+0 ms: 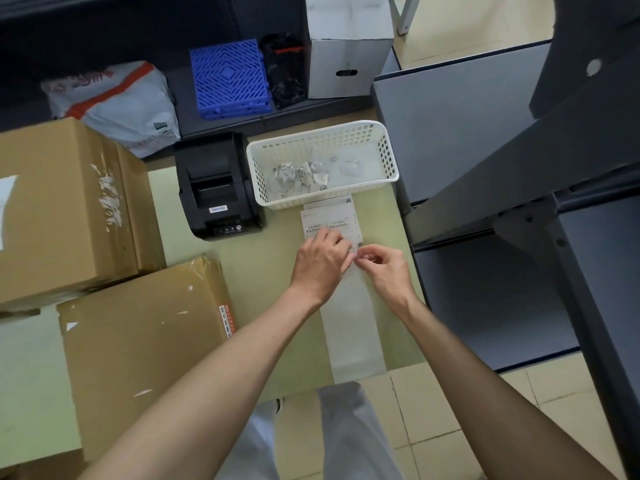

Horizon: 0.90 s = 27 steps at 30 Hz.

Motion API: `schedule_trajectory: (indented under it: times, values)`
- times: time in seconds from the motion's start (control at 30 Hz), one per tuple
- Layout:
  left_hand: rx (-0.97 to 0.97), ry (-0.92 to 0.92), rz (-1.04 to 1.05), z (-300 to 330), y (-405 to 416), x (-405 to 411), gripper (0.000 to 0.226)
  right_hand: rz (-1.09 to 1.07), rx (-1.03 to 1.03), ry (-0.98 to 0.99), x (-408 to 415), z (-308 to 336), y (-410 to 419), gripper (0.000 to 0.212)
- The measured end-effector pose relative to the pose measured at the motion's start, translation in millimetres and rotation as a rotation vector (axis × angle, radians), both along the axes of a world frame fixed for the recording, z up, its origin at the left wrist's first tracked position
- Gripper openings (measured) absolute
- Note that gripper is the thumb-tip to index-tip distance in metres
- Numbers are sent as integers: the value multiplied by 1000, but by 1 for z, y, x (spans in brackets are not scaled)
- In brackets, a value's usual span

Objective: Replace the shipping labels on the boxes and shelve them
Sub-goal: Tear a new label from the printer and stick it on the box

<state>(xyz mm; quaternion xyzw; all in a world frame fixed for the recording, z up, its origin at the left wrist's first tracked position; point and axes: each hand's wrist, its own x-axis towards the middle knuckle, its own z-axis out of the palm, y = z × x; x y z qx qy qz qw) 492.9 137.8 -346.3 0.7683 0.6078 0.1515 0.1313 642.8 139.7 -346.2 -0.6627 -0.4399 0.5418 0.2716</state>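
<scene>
Both hands meet over a label strip [349, 306] on the green worktop [263, 271]: left hand [320, 263] presses it, fingers curled; right hand [384, 268] pinches its edge (two boxes [145, 341] lie left).

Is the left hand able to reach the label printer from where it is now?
Probably yes. The left hand rests on the label strip, and the black printer stands just beyond it on the same table, with only bare tabletop between them. It would have to let go of the strip first.
</scene>
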Motion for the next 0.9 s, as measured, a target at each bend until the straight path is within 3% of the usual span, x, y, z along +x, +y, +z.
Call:
schedule_trajectory:
  times: [0.13,0.5,0.9]
  values:
    - [6,-34,-32,3,0,-4,12,33,42,9,-1,2,-4,15]
    - [-87,-134,47,6,-6,-17,6,161,142,-211,-11,-2,-8,9]
    - [-190,-184,68,13,-7,-19,14,105,141,-80,-17,1,-11,9]
